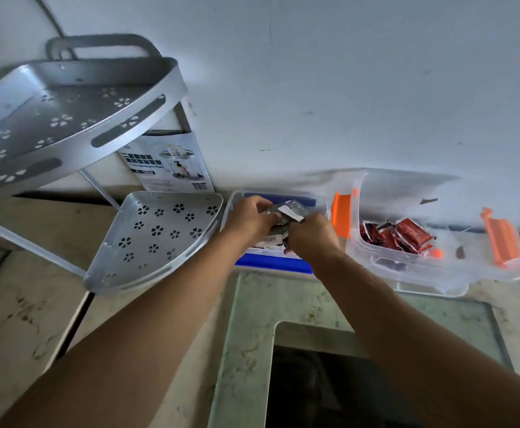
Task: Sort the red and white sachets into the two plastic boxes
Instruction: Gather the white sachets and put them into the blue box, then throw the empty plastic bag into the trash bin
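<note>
Marble counter (11, 304), white wall behind. Both hands over blue-clipped box (271, 264) at back edge: left hand (249, 219) and right hand (311, 234) pinched shut on white sachets (291, 211). Red sachets (400, 236) in orange-clipped box (437, 273) alongside. Advice: release low, check no red mixed in.
</note>
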Demonstrator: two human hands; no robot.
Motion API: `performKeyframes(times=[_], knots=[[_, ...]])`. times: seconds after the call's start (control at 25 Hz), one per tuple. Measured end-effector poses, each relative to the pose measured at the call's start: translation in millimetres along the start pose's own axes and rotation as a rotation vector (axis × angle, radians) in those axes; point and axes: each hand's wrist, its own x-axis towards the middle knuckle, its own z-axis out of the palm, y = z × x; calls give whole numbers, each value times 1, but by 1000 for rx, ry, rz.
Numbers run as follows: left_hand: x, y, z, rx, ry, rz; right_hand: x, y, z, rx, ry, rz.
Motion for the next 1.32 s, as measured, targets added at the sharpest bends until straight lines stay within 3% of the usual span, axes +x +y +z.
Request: performKeyframes(times=[0.32, 0.64, 0.92, 1.32], knots=[[-6, -3, -10, 170, -60, 54, -22, -6, -12, -269, -71, 21], [-116, 26, -32, 286, 85, 219, -101, 11, -35, -139, 75, -157], [-251, 16, -2, 352, -74, 141, -230, 56, -93, -237, -30, -96], [-393, 2, 83, 341, -294, 171, -357, 146, -170, -279, 101, -96]])
